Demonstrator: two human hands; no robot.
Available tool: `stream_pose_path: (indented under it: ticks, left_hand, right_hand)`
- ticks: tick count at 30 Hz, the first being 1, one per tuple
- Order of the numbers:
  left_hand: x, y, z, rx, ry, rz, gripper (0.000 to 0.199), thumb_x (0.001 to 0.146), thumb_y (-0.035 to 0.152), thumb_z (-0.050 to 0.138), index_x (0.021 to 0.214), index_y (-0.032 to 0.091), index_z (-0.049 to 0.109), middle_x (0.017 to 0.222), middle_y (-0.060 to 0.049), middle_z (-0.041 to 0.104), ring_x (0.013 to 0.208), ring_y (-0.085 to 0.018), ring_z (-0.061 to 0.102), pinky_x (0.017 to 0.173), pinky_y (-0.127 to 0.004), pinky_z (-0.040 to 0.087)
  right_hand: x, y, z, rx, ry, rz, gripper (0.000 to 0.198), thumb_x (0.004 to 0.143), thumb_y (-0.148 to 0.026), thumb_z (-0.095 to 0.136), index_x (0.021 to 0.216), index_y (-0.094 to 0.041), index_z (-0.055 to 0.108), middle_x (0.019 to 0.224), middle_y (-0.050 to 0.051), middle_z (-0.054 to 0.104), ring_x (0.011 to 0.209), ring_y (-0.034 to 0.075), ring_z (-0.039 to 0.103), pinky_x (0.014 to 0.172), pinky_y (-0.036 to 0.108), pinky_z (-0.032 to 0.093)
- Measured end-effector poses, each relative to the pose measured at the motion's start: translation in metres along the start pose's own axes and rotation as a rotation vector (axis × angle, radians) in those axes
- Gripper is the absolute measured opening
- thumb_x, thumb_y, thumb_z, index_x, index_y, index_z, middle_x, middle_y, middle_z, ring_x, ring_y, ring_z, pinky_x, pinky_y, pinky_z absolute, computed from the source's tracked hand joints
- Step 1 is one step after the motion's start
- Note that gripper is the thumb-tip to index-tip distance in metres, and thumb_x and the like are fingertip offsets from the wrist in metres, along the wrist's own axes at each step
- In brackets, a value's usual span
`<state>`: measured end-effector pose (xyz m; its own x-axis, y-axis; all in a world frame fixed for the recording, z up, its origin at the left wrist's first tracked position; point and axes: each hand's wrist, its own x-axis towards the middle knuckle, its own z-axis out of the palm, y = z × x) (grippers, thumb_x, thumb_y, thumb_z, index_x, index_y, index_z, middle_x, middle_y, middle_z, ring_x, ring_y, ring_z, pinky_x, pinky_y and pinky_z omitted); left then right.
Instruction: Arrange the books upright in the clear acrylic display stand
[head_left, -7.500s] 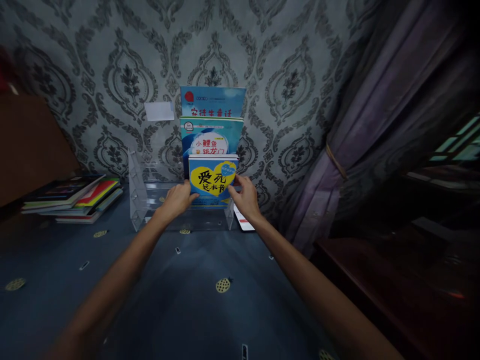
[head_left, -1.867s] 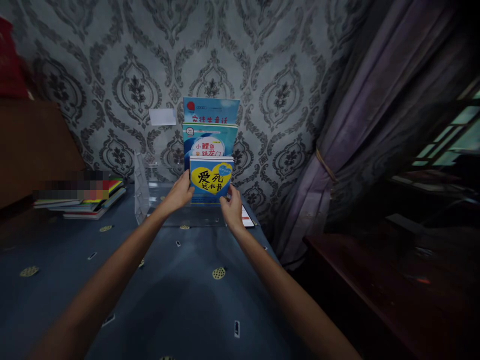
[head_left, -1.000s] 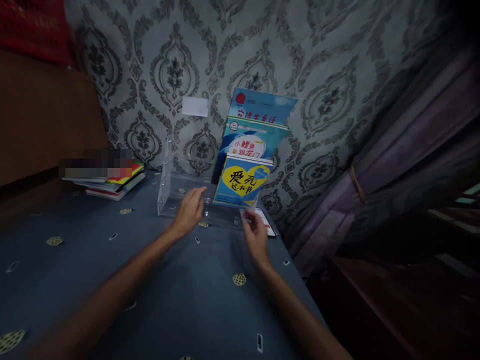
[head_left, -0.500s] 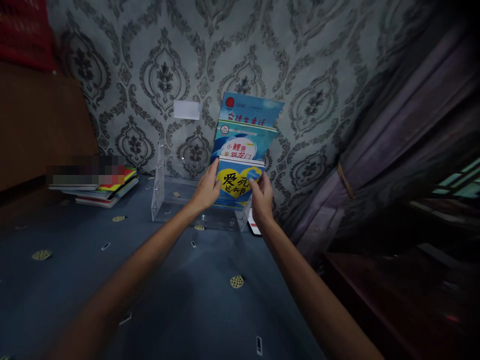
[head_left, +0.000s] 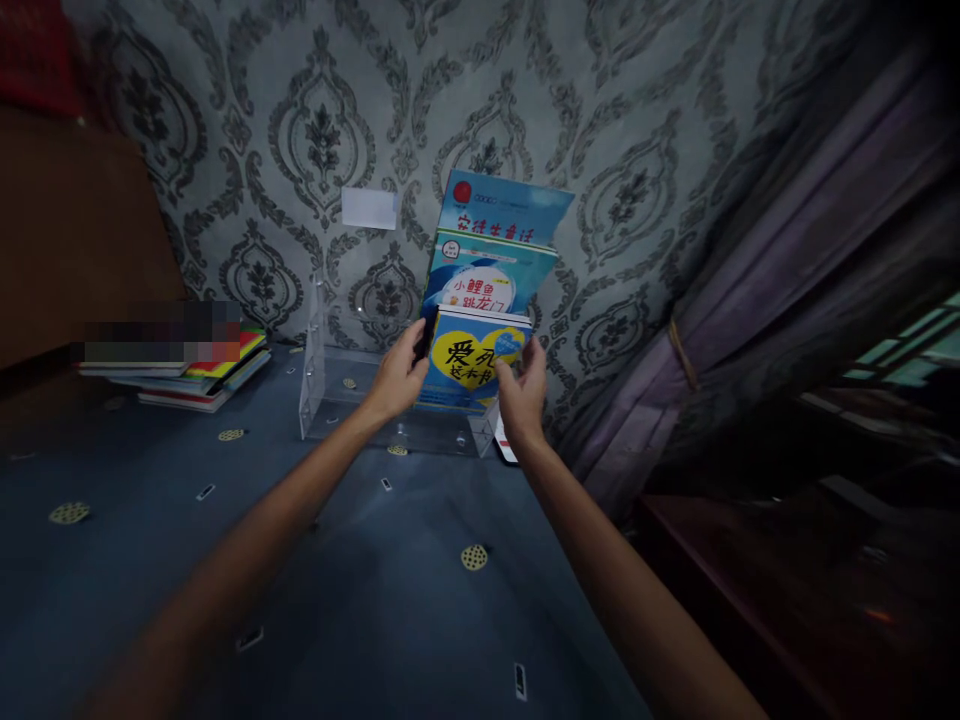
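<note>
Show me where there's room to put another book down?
The left half of the clear rack is bare, beside the yellow-heart book that both hands grip. The blue cloth between the rack and the book pile is bare too. The rack's right side is crowded with three books.

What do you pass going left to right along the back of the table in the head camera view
Stack of flat books → empty part of the clear acrylic rack → left hand → front book with the yellow heart, held at both edges → right hand → purple curtain.
</note>
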<state>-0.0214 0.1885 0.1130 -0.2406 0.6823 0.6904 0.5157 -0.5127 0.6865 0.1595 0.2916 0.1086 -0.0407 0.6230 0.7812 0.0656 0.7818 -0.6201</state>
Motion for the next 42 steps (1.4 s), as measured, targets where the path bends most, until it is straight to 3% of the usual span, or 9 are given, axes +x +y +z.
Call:
stream_pose_path:
  ticks: [4,8,13,17,22,27,31,35,42]
  left_hand:
    - [-0.028,-0.001,-0.018,0.038,0.102,-0.043,0.046,0.087,0.011,0.045,0.131,0.018,0.057,0.128,-0.012,0.068,0.120,-0.024,0.065,0.104,-0.043,0.054]
    - [-0.061,-0.008,-0.040,0.157,0.074,-0.109,0.032,0.086,0.009,0.042,0.106,0.020,0.065,0.096,-0.004,0.075,0.095,-0.020,0.071,0.089,-0.035,0.057]
    - [-0.095,-0.027,-0.056,0.237,-0.005,-0.144,0.029,0.086,0.008,0.042,0.095,0.020,0.065,0.086,-0.003,0.074,0.083,-0.019,0.071,0.080,-0.033,0.056]
    - [-0.106,-0.034,-0.057,0.251,-0.023,-0.136,0.027,0.086,0.008,0.043,0.094,0.021,0.065,0.090,-0.003,0.073,0.088,-0.020,0.070,0.084,-0.034,0.054]
    - [-0.111,-0.035,-0.051,0.276,-0.043,-0.079,0.028,0.088,0.007,0.043,0.095,0.021,0.065,0.091,-0.003,0.071,0.090,-0.019,0.067,0.085,-0.033,0.053]
    - [-0.103,-0.022,-0.044,0.440,-0.017,0.072,0.034,0.090,0.004,0.040,0.106,0.020,0.066,0.101,-0.006,0.070,0.099,-0.022,0.063,0.091,-0.037,0.052]
    - [-0.077,-0.005,-0.036,0.659,-0.010,0.159,0.030,0.095,0.013,0.044,0.116,0.018,0.066,0.119,-0.012,0.068,0.116,-0.027,0.058,0.104,-0.044,0.047]
    - [-0.048,0.005,-0.022,0.880,-0.113,0.102,0.032,0.098,0.028,0.050,0.123,0.011,0.062,0.122,-0.018,0.069,0.128,-0.034,0.054,0.114,-0.051,0.037]
    - [-0.023,0.018,0.003,1.004,-0.309,-0.149,0.034,0.101,0.020,0.038,0.128,0.008,0.055,0.104,-0.017,0.077,0.105,-0.031,0.070,0.114,-0.054,0.033]
  right_hand:
    - [-0.018,-0.036,-0.009,-0.109,0.047,-0.168,0.056,0.089,-0.026,0.056,0.145,-0.025,0.047,0.155,0.011,0.045,0.150,0.028,0.036,0.124,0.059,0.027]
    - [-0.066,-0.057,-0.001,-0.113,-0.205,-0.261,0.027,0.093,-0.019,0.051,0.113,-0.028,0.068,0.126,0.008,0.066,0.125,0.027,0.060,0.111,0.055,0.045]
    - [-0.135,-0.048,0.025,-0.029,-0.588,-0.181,0.030,0.087,-0.010,0.049,0.095,-0.026,0.073,0.112,0.007,0.073,0.107,0.024,0.068,0.095,0.047,0.055]
    - [-0.168,-0.042,0.036,0.008,-0.698,-0.054,0.032,0.085,-0.007,0.050,0.094,-0.024,0.075,0.112,0.008,0.073,0.108,0.023,0.069,0.095,0.044,0.056]
    - [-0.180,-0.038,0.036,0.042,-0.796,0.082,0.033,0.084,-0.006,0.051,0.093,-0.024,0.077,0.102,0.006,0.076,0.098,0.021,0.071,0.091,0.039,0.057]
    - [-0.174,-0.034,0.033,0.058,-0.683,0.120,0.030,0.086,-0.010,0.050,0.093,-0.023,0.076,0.101,0.006,0.077,0.098,0.021,0.071,0.092,0.038,0.055]
    - [-0.143,-0.020,0.015,-0.031,-0.292,0.153,0.023,0.087,-0.019,0.050,0.091,-0.022,0.072,0.094,0.005,0.075,0.094,0.022,0.069,0.090,0.039,0.055]
    - [-0.096,0.006,-0.012,-0.138,0.072,0.237,0.027,0.084,-0.026,0.052,0.105,-0.019,0.067,0.103,0.008,0.073,0.097,0.024,0.067,0.091,0.041,0.055]
    - [-0.035,0.052,-0.019,-0.085,-0.036,0.322,0.063,0.072,-0.018,0.054,0.135,-0.014,0.058,0.140,0.014,0.064,0.131,0.029,0.059,0.115,0.050,0.044]
